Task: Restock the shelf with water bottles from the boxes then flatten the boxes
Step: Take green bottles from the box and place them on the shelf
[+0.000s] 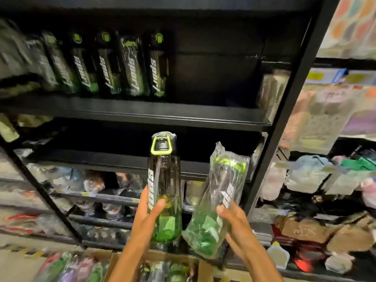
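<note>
My left hand (149,216) grips a dark green sports bottle (165,186) upright, its lime loop cap at the top. My right hand (234,222) holds a second bottle in a crinkled plastic wrap (217,202), tilted to the right. Both bottles are raised in front of the black shelf unit. On the upper black shelf (183,115) a row of several matching bottles (126,66) stands at the left, with dark bare space to their right. An open cardboard box (203,269) with more wrapped bottles sits below my arms.
A black upright post (284,110) bounds the shelf on the right. Beyond it hang packaged goods (325,119) and soft items. Lower shelves hold wrapped wares (91,184). More wrapped bottles (67,267) lie at the bottom left.
</note>
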